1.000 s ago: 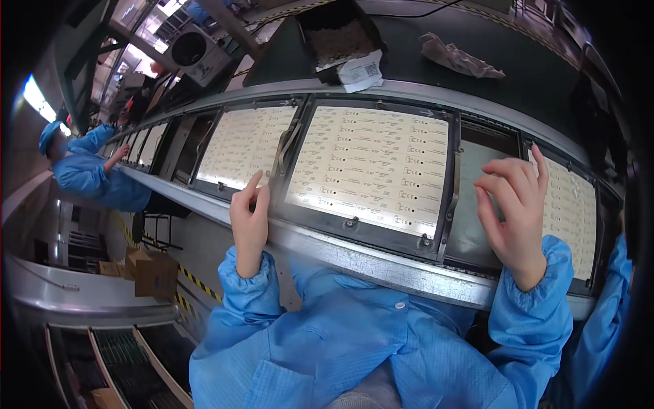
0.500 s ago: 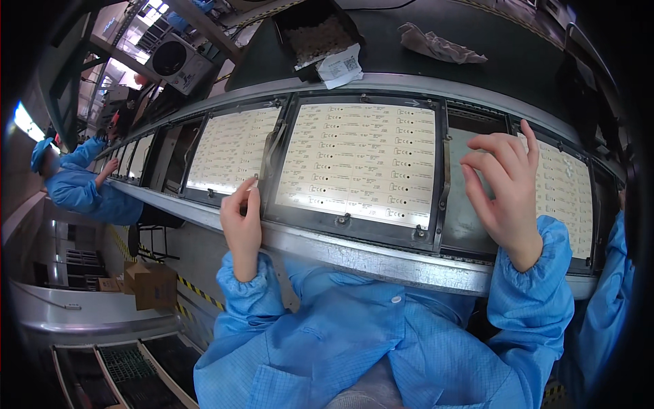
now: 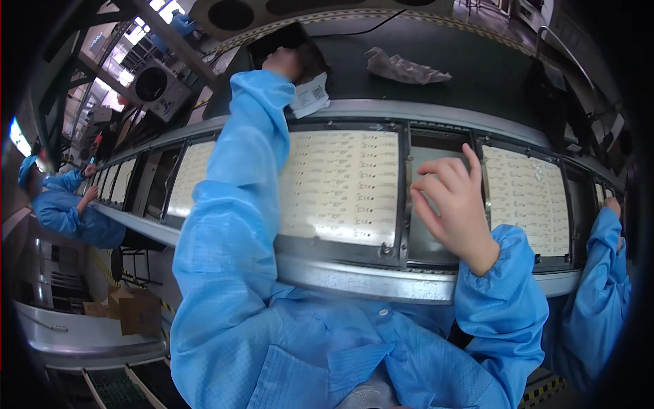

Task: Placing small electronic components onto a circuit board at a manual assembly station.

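Note:
My left hand (image 3: pixel 283 63) reaches across the line into a black bin (image 3: pixel 315 60) on the far side. It looks smeared, and its fingers are hidden in the bin. Over a gap between two frames hovers my right hand (image 3: pixel 449 204), thumb and forefinger tips close together and little finger raised. Whether a small part sits in that pinch is too small to tell. Nearest to both hands is a printed cream-white panel (image 3: pixel 340 184) in a dark frame, partly covered by my left sleeve. Another framed panel (image 3: pixel 524 198) lies right of my right hand, with small pale pieces near its top.
A metal rail (image 3: pixel 368 279) runs along the near edge of the line. Beyond the line, a crumpled cloth (image 3: pixel 407 68) lies on a dark green surface, and a white paper (image 3: pixel 310 95) hangs at the bin. Co-workers in blue stand at the left (image 3: pixel 65 204) and right (image 3: pixel 599 273).
My left hand has gone from the near frame edge up and across into the bin. My right hand keeps its pinched pose. The view has shifted, so the line appears lower and further left.

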Demonstrator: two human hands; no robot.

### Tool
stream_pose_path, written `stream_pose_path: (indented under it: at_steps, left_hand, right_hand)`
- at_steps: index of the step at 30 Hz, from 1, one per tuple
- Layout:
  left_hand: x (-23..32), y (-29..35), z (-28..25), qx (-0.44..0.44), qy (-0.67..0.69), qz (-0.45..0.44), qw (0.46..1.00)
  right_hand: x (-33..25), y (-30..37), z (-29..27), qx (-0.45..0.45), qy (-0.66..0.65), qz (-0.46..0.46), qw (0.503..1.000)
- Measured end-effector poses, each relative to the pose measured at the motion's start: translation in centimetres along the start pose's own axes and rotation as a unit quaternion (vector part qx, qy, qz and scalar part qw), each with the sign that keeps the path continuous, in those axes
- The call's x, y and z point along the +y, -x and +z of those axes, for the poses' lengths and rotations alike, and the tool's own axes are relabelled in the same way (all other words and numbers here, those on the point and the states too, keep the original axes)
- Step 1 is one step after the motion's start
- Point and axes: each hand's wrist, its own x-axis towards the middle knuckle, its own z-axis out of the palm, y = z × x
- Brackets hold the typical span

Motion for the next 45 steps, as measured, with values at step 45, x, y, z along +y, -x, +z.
stream_pose_path:
  at_steps: [45]
  left_hand:
    - [9.5, 24.2, -8.4, -0.049, 0.199, 0.196, 0.959]
  right_hand:
    - [-0.7, -0.2, 2.0, -0.072, -0.003, -0.107, 0.992]
